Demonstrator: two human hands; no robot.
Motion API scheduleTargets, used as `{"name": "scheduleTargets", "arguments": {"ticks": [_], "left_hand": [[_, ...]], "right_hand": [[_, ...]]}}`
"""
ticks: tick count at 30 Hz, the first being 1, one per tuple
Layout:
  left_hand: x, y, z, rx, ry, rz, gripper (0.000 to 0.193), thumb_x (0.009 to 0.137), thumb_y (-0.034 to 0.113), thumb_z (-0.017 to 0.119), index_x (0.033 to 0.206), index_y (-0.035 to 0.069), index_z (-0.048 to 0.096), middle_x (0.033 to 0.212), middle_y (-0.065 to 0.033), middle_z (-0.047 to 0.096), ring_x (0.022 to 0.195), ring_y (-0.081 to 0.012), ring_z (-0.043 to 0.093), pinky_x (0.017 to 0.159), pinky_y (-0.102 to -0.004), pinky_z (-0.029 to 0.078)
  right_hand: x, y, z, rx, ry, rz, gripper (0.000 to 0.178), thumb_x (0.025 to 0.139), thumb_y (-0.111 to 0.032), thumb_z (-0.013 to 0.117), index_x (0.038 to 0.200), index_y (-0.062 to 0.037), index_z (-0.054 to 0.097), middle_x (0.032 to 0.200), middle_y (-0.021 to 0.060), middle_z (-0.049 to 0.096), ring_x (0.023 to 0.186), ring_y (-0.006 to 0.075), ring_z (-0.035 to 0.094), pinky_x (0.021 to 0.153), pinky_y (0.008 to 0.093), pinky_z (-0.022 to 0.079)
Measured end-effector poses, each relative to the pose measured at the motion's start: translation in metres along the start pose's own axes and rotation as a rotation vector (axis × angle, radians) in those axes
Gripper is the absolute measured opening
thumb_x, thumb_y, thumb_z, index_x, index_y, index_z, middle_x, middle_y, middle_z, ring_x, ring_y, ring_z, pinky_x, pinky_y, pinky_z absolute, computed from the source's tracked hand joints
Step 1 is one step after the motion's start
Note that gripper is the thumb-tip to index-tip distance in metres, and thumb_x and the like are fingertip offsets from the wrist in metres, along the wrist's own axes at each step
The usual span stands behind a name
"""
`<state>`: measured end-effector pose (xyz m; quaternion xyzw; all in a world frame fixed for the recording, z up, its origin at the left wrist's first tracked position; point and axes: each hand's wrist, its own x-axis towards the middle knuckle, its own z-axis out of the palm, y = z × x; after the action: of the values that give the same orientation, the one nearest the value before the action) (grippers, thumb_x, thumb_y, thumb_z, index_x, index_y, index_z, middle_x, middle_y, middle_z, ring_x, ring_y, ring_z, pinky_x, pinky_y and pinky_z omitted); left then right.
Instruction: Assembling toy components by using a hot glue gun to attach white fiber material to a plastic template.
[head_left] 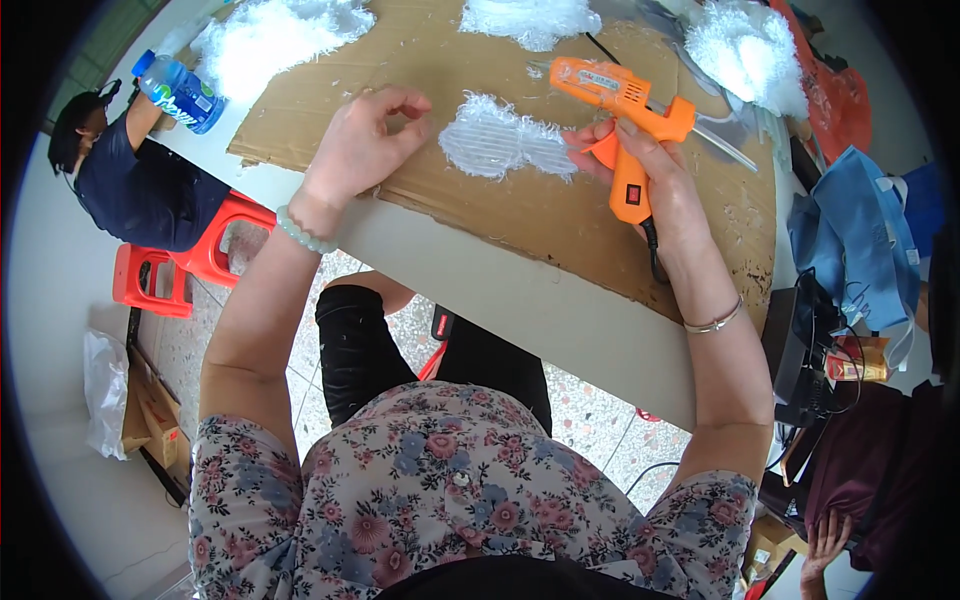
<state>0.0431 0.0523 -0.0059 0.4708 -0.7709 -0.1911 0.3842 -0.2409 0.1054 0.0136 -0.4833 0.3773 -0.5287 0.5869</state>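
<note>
My right hand (655, 180) is wrapped round the handle of an orange hot glue gun (632, 150). The gun's nozzle points left, and a clear glue stick (728, 148) sticks out of its back end. A white ribbed piece with fringed, fluffy edges (490, 140) lies on the cardboard, narrowed at its middle. Its right end reaches the fingertips of my right hand. To the left of this piece hovers my left hand (370, 140), fingers curled loosely and thumb a little apart from them. Nothing shows between those fingers.
Brown cardboard (400, 75) covers much of the white table (470, 275). White fluffy heaps (745, 55) lie along its far side, near a blue-labelled bottle (180, 92). Another person (140, 180) sits at the left by red stools (220, 245). Blue bags (860, 235) are at the right.
</note>
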Motion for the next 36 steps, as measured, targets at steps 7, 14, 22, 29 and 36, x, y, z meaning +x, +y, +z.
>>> {"name": "scheduleTargets", "arguments": {"ticks": [7, 14, 22, 29, 36], "left_hand": [[0.0, 0.017, 0.014, 0.285, -0.073, 0.196, 0.01, 0.077, 0.012, 0.064, 0.08, 0.002, 0.065, 0.079, -0.0102, 0.065, 0.075, -0.0304, 0.056, 0.076, -0.0383, 0.047], [0.009, 0.021, 0.018, 0.067, -0.052, 0.202, 0.012, 0.079, 0.005, 0.06, 0.09, 0.004, 0.066, 0.076, -0.0102, 0.064, 0.078, -0.0279, 0.058, 0.075, -0.0367, 0.048], [0.001, 0.012, 0.003, 0.322, 0.067, 0.141, 0.018, 0.075, 0.006, 0.066, 0.094, 0.007, 0.064, 0.073, -0.0079, 0.061, 0.074, -0.0239, 0.057, 0.071, -0.0347, 0.047], [0.003, 0.026, 0.026, 0.296, 0.008, 0.439, 0.008, 0.072, 0.01, 0.07, 0.078, 0.007, 0.067, 0.073, -0.0078, 0.06, 0.072, -0.0264, 0.056, 0.076, -0.036, 0.046], [0.029, 0.027, 0.013, -0.105, 0.086, 0.155, 0.011, 0.081, 0.014, 0.066, 0.084, 0.004, 0.068, 0.081, -0.0086, 0.065, 0.071, -0.0259, 0.061, 0.061, -0.0298, 0.046]], "right_hand": [[0.0, 0.008, 0.002, -0.022, 0.041, 0.03, 0.023, 0.093, -0.02, 0.051, 0.103, 0.0003, 0.056, 0.098, 0.0096, 0.06, 0.105, 0.028, 0.059, 0.097, 0.0398, 0.044], [0.0, 0.011, 0.007, -0.086, 0.028, 0.02, 0.023, 0.092, -0.019, 0.052, 0.104, 0.0002, 0.057, 0.096, 0.0087, 0.061, 0.104, 0.025, 0.059, 0.094, 0.0373, 0.044], [0.0, 0.014, 0.006, -0.149, 0.04, 0.016, 0.027, 0.093, -0.022, 0.05, 0.104, 0.0012, 0.059, 0.096, 0.0096, 0.063, 0.101, 0.0224, 0.06, 0.092, 0.0362, 0.044], [0.0, 0.016, 0.005, -0.182, 0.021, 0.007, 0.027, 0.094, -0.02, 0.05, 0.107, 0.0014, 0.058, 0.097, 0.0095, 0.063, 0.101, 0.0216, 0.06, 0.092, 0.0355, 0.045], [0.001, 0.017, 0.003, -0.149, 0.004, 0.018, 0.027, 0.094, -0.02, 0.049, 0.107, 0.001, 0.057, 0.097, 0.0096, 0.063, 0.101, 0.0211, 0.059, 0.091, 0.035, 0.044]]}}
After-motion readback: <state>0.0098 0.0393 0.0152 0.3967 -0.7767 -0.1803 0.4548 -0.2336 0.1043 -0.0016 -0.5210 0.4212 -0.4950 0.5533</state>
